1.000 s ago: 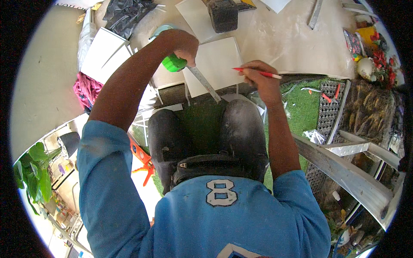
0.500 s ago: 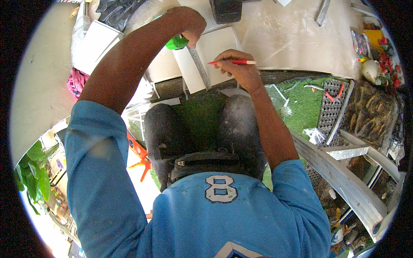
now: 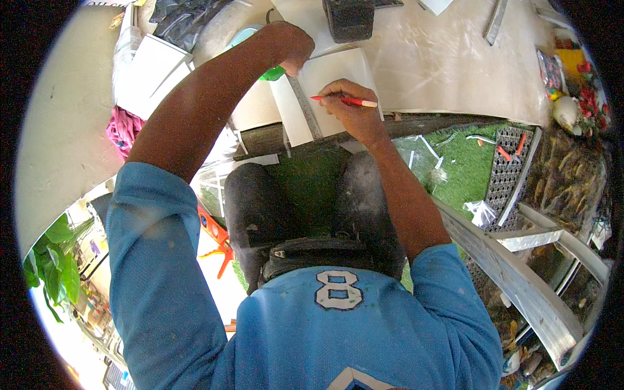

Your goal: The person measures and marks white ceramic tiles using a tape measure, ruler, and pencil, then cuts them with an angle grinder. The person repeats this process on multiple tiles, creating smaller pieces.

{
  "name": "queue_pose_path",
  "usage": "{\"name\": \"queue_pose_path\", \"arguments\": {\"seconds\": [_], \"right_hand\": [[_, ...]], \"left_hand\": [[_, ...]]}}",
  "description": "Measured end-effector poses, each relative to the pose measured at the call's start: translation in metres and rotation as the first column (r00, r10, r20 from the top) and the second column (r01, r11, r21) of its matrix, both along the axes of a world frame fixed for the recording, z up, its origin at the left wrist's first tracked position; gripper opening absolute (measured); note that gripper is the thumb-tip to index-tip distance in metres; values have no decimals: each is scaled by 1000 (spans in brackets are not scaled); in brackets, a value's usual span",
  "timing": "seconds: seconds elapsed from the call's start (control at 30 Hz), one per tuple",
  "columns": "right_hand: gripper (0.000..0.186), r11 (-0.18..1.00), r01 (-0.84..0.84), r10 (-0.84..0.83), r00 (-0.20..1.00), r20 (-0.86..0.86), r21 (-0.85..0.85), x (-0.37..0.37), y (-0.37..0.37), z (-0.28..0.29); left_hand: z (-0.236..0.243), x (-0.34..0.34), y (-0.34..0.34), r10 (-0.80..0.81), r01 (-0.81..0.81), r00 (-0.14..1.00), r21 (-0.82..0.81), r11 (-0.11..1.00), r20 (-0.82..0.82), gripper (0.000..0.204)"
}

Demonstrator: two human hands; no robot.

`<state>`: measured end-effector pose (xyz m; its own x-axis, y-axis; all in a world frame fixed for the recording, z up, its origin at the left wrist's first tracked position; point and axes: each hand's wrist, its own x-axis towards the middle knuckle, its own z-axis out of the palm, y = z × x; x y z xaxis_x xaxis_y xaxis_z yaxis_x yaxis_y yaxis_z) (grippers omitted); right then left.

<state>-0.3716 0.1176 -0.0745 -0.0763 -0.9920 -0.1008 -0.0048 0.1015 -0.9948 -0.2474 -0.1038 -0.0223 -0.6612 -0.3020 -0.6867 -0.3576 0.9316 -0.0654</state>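
My left hand [image 3: 292, 51] is closed on a green tape measure [image 3: 272, 74], largely hidden under it. The extended blade [image 3: 306, 112] lies across a white board [image 3: 341, 66], angled down to its front edge. My right hand [image 3: 350, 110] pinches a red pencil [image 3: 364, 103], pointing left, just over the board and a little right of the blade. A dark block-shaped object [image 3: 348, 19] stands behind the board on the worktop [image 3: 442, 71].
White offcuts [image 3: 156, 71], black plastic [image 3: 182, 19] and pink cloth [image 3: 123, 130] lie left. An orange caulking gun [image 3: 214, 231] is low left beside a plant [image 3: 58, 260]. At right are an aluminium ladder [image 3: 533, 286], artificial turf [image 3: 455, 175], red-handled pliers [image 3: 504, 153] and artificial flowers [image 3: 585, 97].
My right hand with the pencil has moved leftward toward the blade. My left hand rose with the tape, then lowered slightly. The blade now lies farther up on the board.
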Motion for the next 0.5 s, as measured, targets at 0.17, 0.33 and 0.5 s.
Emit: {"name": "queue_pose_path", "arguments": {"seconds": [0.17,0.33,0.5], "right_hand": [[9,994,3,-21,987,-159,-110,3,1,-2],[11,997,14,-25,988,-154,-73,4,0,-2],[11,1000,7,-11,988,-152,-27,6,0,-1]], "left_hand": [[0,-6,9,-12,14,1000,-66,998,22,32],[1,-5,10,1,-2,1000,-74,997,-14,32],[5,-3,13,18,-21,999,-80,997,-37,30]]}}
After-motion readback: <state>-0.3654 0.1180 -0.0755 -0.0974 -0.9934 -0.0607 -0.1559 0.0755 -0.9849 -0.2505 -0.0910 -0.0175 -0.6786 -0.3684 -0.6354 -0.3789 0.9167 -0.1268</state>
